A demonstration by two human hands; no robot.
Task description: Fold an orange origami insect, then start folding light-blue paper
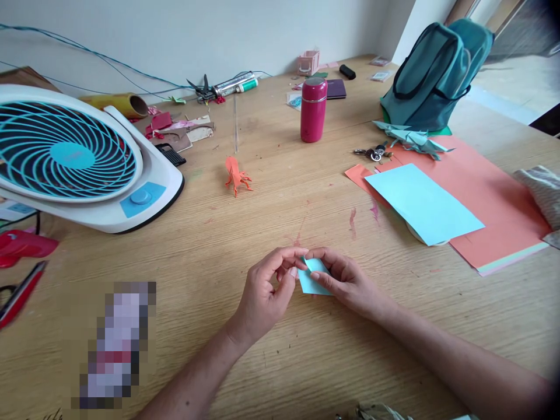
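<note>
A small folded piece of light blue paper (314, 284) is between my two hands, a little above the wooden table (262, 221). My right hand (347, 283) grips its right side, thumb on the near face and fingers behind. At the paper's upper left edge, the fingers of my left hand (269, 286) pinch a corner, where a flap stands up. The fingertips of both hands nearly meet there. Beyond the hands stands an orange folded-paper insect (237, 175). To the right, a flat light blue sheet (424, 201) overlaps a stack of orange paper (485, 192).
At left stands a white fan (153, 198) with a blue grille. A pink flask (314, 111), keys (374, 153), a light blue paper figure (413, 139) and a teal backpack (431, 81) are farther back. A red cutter (21, 294) and a blurred-out object (116, 344) lie at near left.
</note>
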